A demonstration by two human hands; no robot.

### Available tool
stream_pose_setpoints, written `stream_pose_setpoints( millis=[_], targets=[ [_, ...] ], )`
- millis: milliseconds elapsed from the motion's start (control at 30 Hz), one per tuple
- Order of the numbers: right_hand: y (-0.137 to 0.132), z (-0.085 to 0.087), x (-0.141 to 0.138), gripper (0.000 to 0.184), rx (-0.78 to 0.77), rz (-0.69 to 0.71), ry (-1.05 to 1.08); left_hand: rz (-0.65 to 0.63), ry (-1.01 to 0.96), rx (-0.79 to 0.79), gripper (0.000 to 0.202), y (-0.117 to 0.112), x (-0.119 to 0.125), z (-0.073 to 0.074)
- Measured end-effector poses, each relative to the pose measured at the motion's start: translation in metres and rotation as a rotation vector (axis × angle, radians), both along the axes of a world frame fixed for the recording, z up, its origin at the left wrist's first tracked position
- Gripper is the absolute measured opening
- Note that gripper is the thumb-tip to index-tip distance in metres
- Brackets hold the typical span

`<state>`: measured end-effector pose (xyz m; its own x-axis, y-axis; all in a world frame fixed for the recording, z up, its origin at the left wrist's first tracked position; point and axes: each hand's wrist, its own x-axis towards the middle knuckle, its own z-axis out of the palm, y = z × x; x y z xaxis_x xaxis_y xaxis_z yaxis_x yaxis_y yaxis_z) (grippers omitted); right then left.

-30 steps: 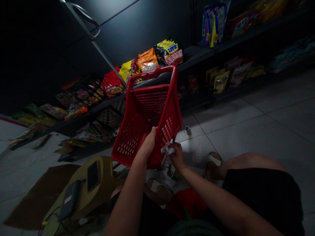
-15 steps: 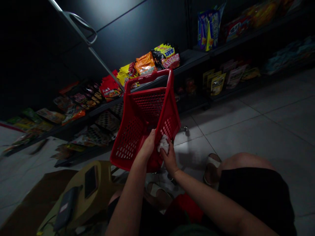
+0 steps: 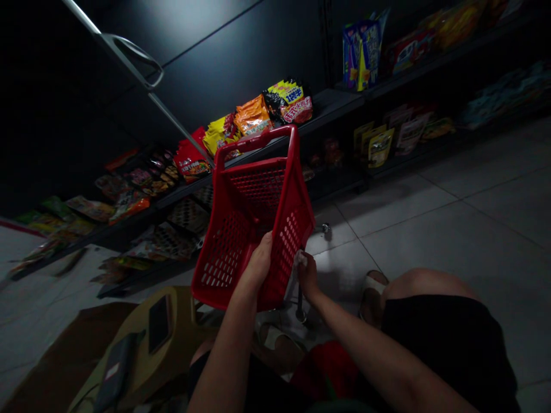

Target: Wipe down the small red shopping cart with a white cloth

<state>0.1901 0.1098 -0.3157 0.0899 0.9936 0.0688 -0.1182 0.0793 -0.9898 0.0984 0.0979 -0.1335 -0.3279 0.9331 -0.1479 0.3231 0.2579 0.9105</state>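
Observation:
A red shopping basket on wheels stands tilted in front of me, its perforated inside facing up. My left hand is closed on the basket's right side wall, with the thumb side up; some fingers are hidden. Just outside that wall, my right hand pinches a crumpled white wipe against or close to the outer face. I cannot tell whether the wipe is tissue or cloth. A caster sticks out at the basket's right, and another wheel shows below my right hand.
Dark shelves with snack packets run behind the basket. A silver pole slants down from upper left. At lower left a yellowish stool bears a phone and a dark device. My knees and sandals are close below.
My right hand has moved right with the wipe, from the side wall's near edge round to its outer side. My left hand keeps its hold; the basket sits slightly lower in view.

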Motion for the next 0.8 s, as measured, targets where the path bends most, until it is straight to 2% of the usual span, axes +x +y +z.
stream_pose_setpoints(
  millis=[33, 100, 167, 233, 300, 433, 500, 567, 633, 700, 800],
  targets=[
    [-0.001, 0.009, -0.002, 0.04, -0.005, 0.002, 0.018, -0.001, 0.013, 0.014, 0.061, 0.0, -0.001, -0.001],
    [-0.006, 0.038, -0.007, 0.049, 0.029, 0.033, 0.069, -0.004, 0.032, 0.028, 0.059, 0.002, -0.003, -0.002],
    [-0.012, 0.067, -0.011, 0.058, 0.131, 0.092, 0.104, -0.005, 0.036, 0.018, 0.057, 0.004, -0.006, -0.004],
    [-0.016, 0.081, -0.012, 0.058, 0.258, 0.162, 0.078, -0.001, 0.04, 0.009, 0.056, 0.004, -0.008, -0.006],
    [-0.017, 0.075, -0.011, 0.054, 0.345, 0.213, 0.016, 0.001, 0.048, 0.016, 0.055, 0.004, -0.01, -0.006],
    [-0.003, 0.034, -0.003, 0.044, 0.429, 0.247, -0.082, 0.01, 0.049, 0.027, 0.055, 0.0, -0.012, -0.005],
    [0.01, 0.017, 0.003, 0.038, 0.396, 0.237, -0.093, 0.014, 0.056, 0.023, 0.056, -0.002, -0.012, -0.002],
    [0.022, 0.008, 0.009, 0.042, 0.259, 0.131, -0.083, -0.006, 0.071, 0.023, 0.058, -0.005, -0.012, 0.0],
    [0.031, 0.011, 0.012, 0.055, 0.114, -0.012, -0.068, -0.034, 0.084, 0.026, 0.059, -0.007, -0.011, 0.002],
    [0.035, 0.026, 0.011, 0.058, 0.052, -0.085, -0.045, -0.06, 0.101, 0.037, 0.059, -0.009, -0.01, 0.002],
    [0.03, 0.064, 0.005, 0.044, 0.152, -0.027, -0.011, -0.084, 0.142, 0.074, 0.058, -0.011, -0.011, 0.002]
  ],
)
